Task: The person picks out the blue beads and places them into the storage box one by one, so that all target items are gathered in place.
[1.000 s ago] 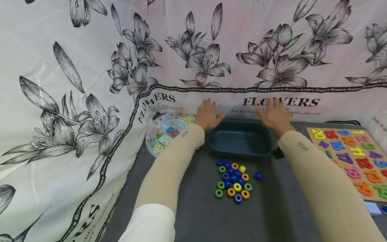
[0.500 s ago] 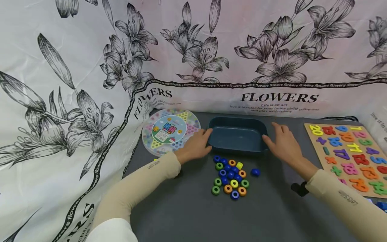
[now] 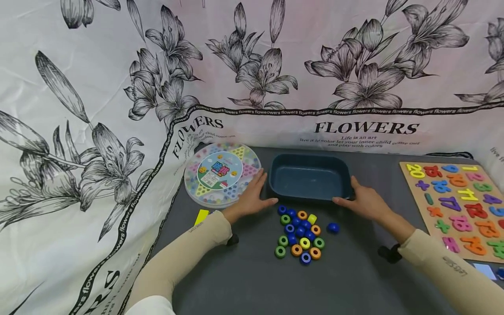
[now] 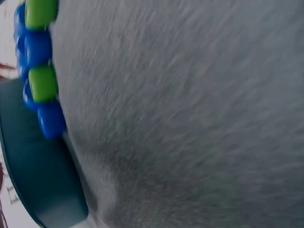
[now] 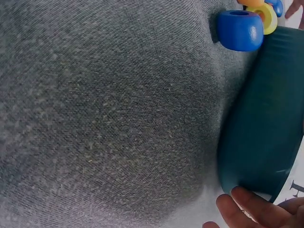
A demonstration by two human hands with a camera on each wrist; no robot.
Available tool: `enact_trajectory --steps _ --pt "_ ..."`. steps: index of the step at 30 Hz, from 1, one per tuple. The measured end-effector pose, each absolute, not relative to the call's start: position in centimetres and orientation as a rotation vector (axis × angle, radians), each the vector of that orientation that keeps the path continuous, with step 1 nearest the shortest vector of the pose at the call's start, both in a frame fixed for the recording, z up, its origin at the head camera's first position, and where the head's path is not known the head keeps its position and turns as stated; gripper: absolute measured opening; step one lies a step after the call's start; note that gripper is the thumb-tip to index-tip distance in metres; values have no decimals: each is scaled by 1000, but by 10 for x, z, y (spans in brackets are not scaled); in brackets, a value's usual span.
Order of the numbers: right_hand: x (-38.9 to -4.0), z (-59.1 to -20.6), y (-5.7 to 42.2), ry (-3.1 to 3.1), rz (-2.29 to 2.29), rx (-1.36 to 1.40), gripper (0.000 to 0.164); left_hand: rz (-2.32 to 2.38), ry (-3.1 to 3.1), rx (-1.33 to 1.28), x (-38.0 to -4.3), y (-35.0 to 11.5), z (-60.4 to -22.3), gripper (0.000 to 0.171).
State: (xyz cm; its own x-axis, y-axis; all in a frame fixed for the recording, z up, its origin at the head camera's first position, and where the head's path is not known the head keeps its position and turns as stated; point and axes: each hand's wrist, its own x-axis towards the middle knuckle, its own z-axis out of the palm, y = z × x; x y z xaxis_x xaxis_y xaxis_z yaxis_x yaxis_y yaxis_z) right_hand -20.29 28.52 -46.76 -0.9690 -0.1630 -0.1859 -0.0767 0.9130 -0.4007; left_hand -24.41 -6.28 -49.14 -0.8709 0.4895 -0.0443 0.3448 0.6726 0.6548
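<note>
A dark teal rectangular bin (image 3: 311, 194) stands at the back middle of the table. My left hand (image 3: 252, 197) is beside its left front corner, fingers extended and thumb spread toward it. At the right front corner, my right hand (image 3: 364, 202) has its thumb along the front and its fingers by the side wall. In the right wrist view, the fingertips (image 5: 237, 202) meet the end of the bin (image 5: 263, 123). Several blue, green, orange and yellow beads (image 3: 305, 243) lie loosely grouped in front of the bin. One blue bead (image 3: 333, 228) sits apart, to their right.
A round, clear game box (image 3: 193, 175) lies behind my left hand, near a yellow piece (image 3: 201, 217). On the right lies a wooden number board (image 3: 427, 227) with coloured numerals. Flower-printed sheeting (image 3: 275, 127) rises behind and at the left of the table.
Both hands have come back from beyond the bin's far side to its near corners, the forearms spreading outward. The bin and the beads stay about where they were.
</note>
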Motion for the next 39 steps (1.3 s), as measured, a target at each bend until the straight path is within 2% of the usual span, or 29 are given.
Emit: enact_trajectory --steps 7,17,22,27,30,34,35,37,39 --pt "-203 -467 282 2878 -610 -193 109 953 2601 705 -262 -64 -497 90" --pt "-197 -469 283 2907 -623 -187 106 958 2624 709 -257 -62 -500 88" --pt "-198 -468 284 2893 -601 -194 106 928 2620 722 -261 -61 -492 90" --pt "-197 -466 279 2958 -499 -179 106 837 2566 757 -274 -58 -477 99" --pt "-188 -467 271 3203 -457 -264 87 763 2533 802 -281 -57 -475 98" --pt "-161 -471 258 3501 -423 -516 39 757 2501 840 -282 -57 -480 95" --pt "-154 -473 256 3497 -422 -550 31 770 2500 846 -281 -57 -482 95" --pt "-140 -480 252 3368 -430 -525 27 789 2508 858 -280 -57 -484 95" --pt "-130 -489 251 3220 -417 -419 32 824 2511 859 -279 -56 -486 95"
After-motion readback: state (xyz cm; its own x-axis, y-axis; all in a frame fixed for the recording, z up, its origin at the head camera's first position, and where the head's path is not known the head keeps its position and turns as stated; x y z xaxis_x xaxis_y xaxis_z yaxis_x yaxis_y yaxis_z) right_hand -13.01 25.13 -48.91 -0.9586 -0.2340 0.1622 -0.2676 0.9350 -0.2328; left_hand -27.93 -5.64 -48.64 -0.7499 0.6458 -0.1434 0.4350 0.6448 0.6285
